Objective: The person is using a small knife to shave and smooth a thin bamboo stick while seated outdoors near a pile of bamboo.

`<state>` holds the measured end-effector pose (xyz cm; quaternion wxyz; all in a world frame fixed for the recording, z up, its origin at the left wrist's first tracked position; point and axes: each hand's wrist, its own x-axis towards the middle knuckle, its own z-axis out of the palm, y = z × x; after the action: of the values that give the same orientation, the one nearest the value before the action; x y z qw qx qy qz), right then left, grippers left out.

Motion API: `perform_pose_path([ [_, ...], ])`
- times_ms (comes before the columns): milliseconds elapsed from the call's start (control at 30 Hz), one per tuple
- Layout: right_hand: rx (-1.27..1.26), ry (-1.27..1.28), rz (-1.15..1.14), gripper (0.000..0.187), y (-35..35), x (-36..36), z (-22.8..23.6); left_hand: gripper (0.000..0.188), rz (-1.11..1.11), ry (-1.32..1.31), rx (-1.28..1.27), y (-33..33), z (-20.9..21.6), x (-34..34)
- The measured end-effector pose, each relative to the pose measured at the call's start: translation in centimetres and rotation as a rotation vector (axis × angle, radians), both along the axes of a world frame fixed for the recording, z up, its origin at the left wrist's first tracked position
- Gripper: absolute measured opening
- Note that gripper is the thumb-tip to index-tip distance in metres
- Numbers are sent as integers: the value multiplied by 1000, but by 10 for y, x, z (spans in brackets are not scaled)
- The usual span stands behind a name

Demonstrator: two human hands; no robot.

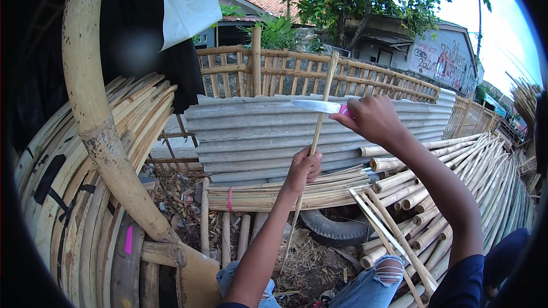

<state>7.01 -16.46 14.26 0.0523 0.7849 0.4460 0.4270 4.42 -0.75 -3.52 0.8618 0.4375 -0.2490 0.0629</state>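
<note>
My left hand [303,170] is closed around a long thin bamboo strip [326,94], which stands nearly upright with its lower end slanting down toward the ground. Higher up, my right hand [371,117] grips a knife [315,105] by its pink handle. The blade points left and lies across the strip, a little below its top end; whether its edge bites into the bamboo I cannot tell.
Bundled bamboo slats [80,211] and a thick bamboo post [91,80] stand at left. Corrugated sheeting [245,137] and a bamboo fence [279,71] rise ahead. A tied slat bundle [274,197], a tyre [334,228] and stacked bamboo poles [439,194] lie nearer and right.
</note>
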Motion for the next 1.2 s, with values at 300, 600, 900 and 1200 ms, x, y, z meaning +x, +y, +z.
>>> perform_pose_path([
  [300,357,133,-49,58,-9,19,53,14,117,-37,34,-15,2,-1],
  [600,358,273,103,52,-32,1,44,16,-96,-31,-6,-7,4,-7],
  [900,88,-41,72,52,-26,12,28,23,-378,-9,-68,-4,6,-7],
  [1200,804,243,-157,69,-43,64,81,24,-324,-2,-47,-6,8,-6],
])
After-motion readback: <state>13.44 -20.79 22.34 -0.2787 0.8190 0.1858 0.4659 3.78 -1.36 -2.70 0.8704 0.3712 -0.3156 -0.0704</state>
